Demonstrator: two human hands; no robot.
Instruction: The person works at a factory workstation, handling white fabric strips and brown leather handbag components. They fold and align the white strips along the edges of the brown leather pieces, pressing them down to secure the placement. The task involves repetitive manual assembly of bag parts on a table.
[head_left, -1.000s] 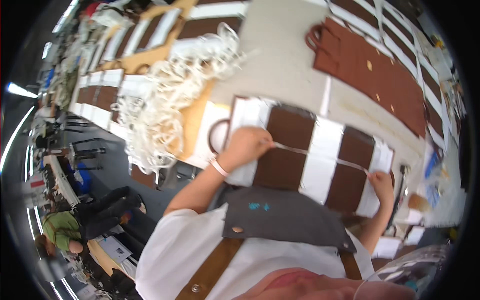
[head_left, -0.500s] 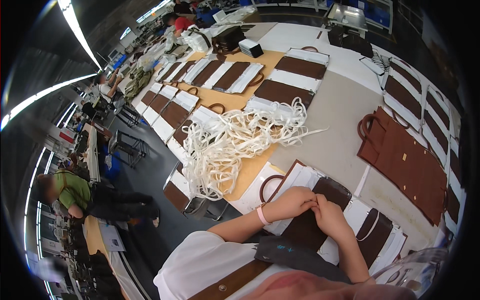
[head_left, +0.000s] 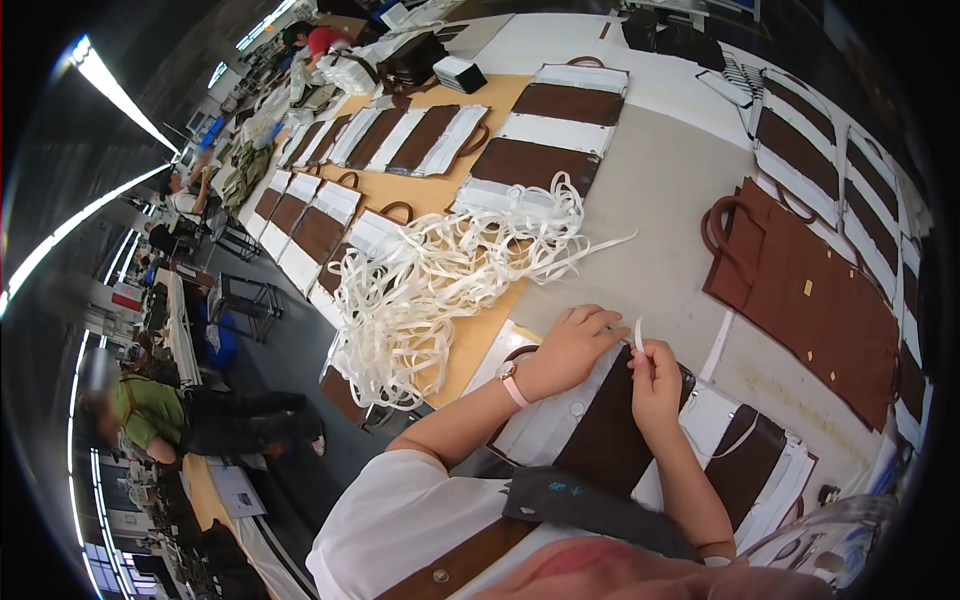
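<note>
Grey tabletop [head_left: 665, 255], broad, in a workroom under long lit tubes; you are stationed at its near edge.

Item one: white strip [head_left: 639, 334], narrow, its loose end upright between your hands, above the striped panel [head_left: 605, 430]. Your right hand [head_left: 656, 390]: thumb and fingertips pinched together on the strip. Your left hand [head_left: 580, 345]: fingers reaching forward just beside it; whether they grip the strip too, cannot tell.

Step in hand, by judgement: you are handling the strip's end over the panel. Next move, by judgement: it calls for a firm right pinch and left fingertips placed precisely on the narrow end.

Item two: the panel itself, brown and white bands, flat under your hands, partly hidden by your forearms and a dark grey flap [head_left: 590, 512] of your apron.

Item three: curved strip [head_left: 738, 442], thin and white, across the panel's right-hand brown band; any join with item one cannot be made out.

Item four: tape heap [head_left: 440, 290], white, tangled, beyond your left hand, partly over a tan board [head_left: 425, 190].

Item five: reddish-brown bag [head_left: 800, 300], flat, well to the right, handles toward you and leftward.

Outermost: person in a green top [head_left: 155, 410], far left.
</note>
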